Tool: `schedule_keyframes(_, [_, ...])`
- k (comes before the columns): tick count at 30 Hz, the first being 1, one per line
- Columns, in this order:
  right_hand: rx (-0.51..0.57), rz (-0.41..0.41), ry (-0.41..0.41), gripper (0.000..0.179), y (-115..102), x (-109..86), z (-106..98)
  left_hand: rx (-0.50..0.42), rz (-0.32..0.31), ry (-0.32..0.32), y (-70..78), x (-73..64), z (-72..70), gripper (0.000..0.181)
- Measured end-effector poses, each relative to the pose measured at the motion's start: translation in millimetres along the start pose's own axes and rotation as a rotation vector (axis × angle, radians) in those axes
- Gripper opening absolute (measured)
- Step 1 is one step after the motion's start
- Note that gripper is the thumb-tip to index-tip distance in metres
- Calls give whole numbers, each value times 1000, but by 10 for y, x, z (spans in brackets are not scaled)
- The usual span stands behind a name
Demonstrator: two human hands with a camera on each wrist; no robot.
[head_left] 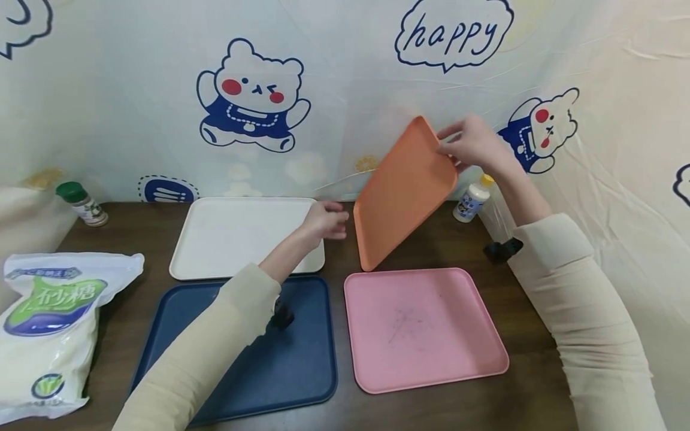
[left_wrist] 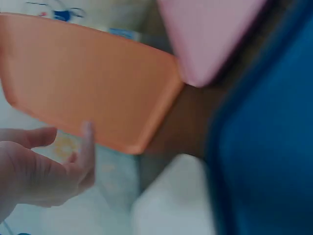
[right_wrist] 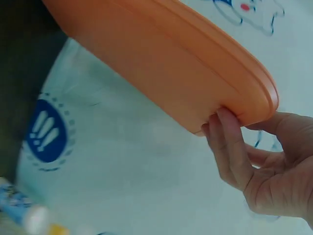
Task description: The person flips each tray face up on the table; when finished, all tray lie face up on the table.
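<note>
An orange tray [head_left: 404, 191] is tilted up steeply at the back right of the table, its lower end close to the tabletop. My right hand [head_left: 474, 143] pinches its upper right edge between thumb and fingers, and the right wrist view shows the fingers against the tray's [right_wrist: 161, 58] underside. Left of the tray, my left hand [head_left: 326, 221] hovers over the right end of a white tray [head_left: 237, 239], fingers loosely bent and holding nothing. In the left wrist view a finger of the left hand [left_wrist: 49, 169] overlaps the orange tray's edge; whether it touches cannot be told.
A navy tray [head_left: 291, 365] lies under the left forearm, with a pink tray [head_left: 426, 329] to its right. A white sugar bag [head_left: 59, 359] and a green-capped jar [head_left: 83, 203] stand at left. Behind the orange tray is a yellow-capped bottle [head_left: 471, 200]. A printed cloth hangs along the back.
</note>
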State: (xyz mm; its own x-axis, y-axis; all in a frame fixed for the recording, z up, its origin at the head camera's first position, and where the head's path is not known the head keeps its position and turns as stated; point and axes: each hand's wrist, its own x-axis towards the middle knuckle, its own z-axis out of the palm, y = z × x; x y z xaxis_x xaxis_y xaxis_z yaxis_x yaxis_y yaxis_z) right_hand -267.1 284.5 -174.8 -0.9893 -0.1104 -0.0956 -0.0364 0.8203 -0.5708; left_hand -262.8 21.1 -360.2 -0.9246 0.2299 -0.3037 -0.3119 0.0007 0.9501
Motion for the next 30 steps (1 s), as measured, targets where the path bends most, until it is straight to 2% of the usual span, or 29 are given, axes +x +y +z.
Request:
schedule_keyframes(3, [63,43,21,47,334,-15,-39,178,-79,-37,-211,42,-1,56])
schedule_keyframes(5, [130,72,32,47,555,-24,-40,258,-117,-65,-319,60,14,63])
schedule_keyframes(7, [206,95,36,48,763,-34,-19,294,-146,-86,-397,75,37,66])
schedule_keyframes(9, [291,115,37,48,967,-38,16,296,-153,-100,-459,102,63,62])
schedule_keyframes(11, [357,141,38,50,1152,-41,62,257,-139,-108,-507,131,90,51])
schedule_keyframes(14, [411,183,49,53,1414,-35,150,198,-84,-79,-558,182,120,31])
schedule_keyframes(17, [458,224,39,57,1662,-9,249,212,-14,-26,-578,229,125,22])
schedule_keyframes(22, [494,265,-75,59,2050,20,436,360,35,34,-555,286,144,15])
schedule_keyframes(25, [448,242,-133,55,2222,39,588,488,36,76,-557,326,173,13])
schedule_keyframes(28, [367,221,-135,49,2332,56,750,646,62,122,-590,389,210,11])
schedule_keyframes(30, [299,216,-104,46,2390,73,848,729,98,142,-609,415,243,12])
